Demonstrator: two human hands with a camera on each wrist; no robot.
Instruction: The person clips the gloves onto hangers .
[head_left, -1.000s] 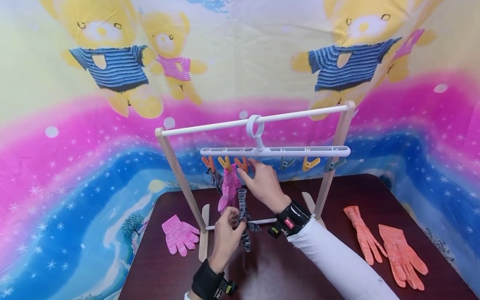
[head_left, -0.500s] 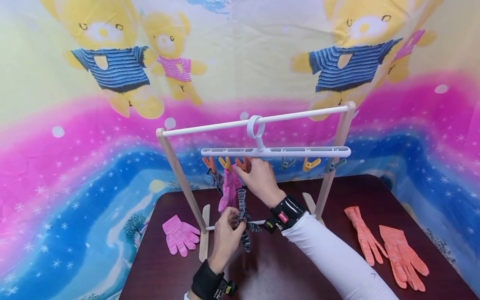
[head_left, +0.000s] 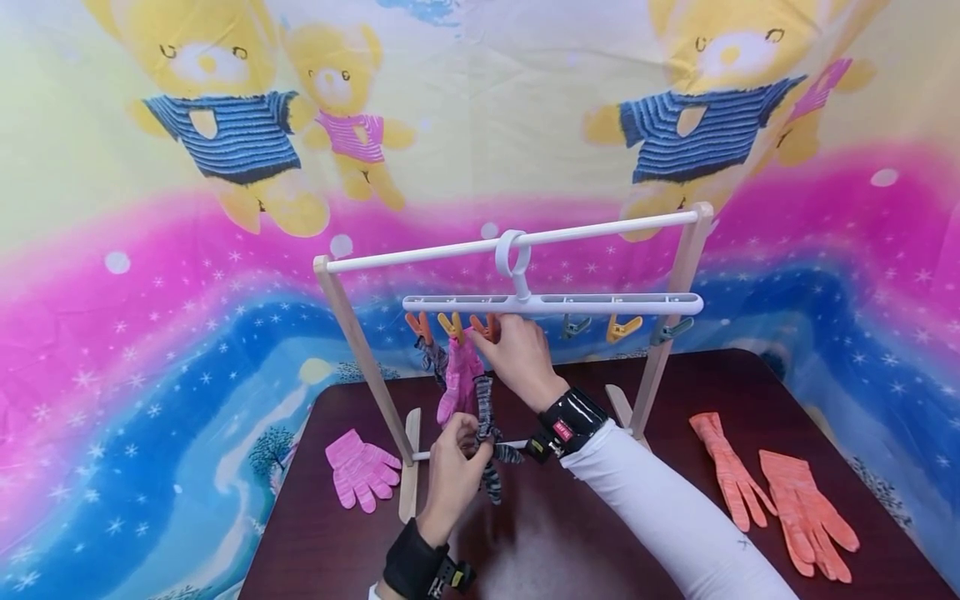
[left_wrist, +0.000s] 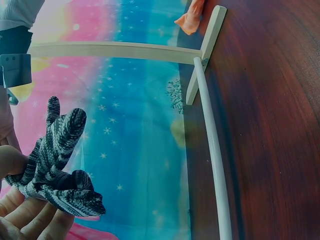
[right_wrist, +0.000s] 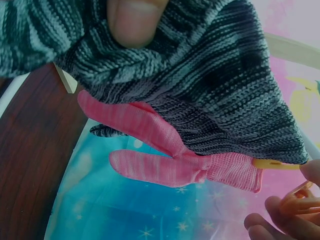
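The striped grey-black glove [left_wrist: 55, 155] is below the white hanger [head_left: 465, 306], and your left hand [head_left: 453, 471] pinches it. Your right hand [head_left: 523, 358] pinches an orange clip [right_wrist: 298, 205] just under this hanger. Below it, a pink glove [head_left: 461, 375] hangs by a yellow clip [head_left: 452, 327].

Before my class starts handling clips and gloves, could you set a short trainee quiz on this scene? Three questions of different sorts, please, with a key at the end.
1. Multiple choice: what does the left hand hold?
A) the white hanger
B) a dark striped glove
C) a yellow clip

2. True or false: the right hand pinches an orange clip.

3. Count: how many orange gloves lie on the table?

Key:
1. B
2. True
3. Two
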